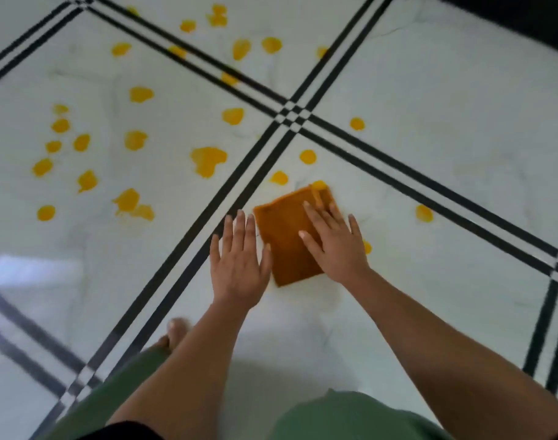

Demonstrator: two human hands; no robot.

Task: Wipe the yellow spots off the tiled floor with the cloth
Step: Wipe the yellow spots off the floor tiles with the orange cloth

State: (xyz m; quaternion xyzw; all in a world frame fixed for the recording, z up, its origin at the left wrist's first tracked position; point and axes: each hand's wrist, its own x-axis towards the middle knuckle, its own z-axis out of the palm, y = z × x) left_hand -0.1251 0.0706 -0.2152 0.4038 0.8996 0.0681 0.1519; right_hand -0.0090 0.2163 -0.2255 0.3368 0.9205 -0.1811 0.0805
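- cloth [285, 236]: folded, looks soft, light and limp; flat on tiled floor [430, 106], near side of black-line crossing [292, 117].
- right grip [333, 246]: fingers straight and apart, pressing on cloth.
- left grip [238, 265]: fingers apart, flat on floor beside cloth.
- Probably slides easily; press palm mid-cloth, no pinching.
- yellow spots [207, 160]: mostly unwiped.

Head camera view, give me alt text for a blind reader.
A person's right hand presses an orange cloth flat on a white tiled floor, the left hand flat beside it. Many yellow spots dot the tiles, mostly upper left.

Green clothing [350, 417] at bottom edge; dark strip [525, 17] top right.
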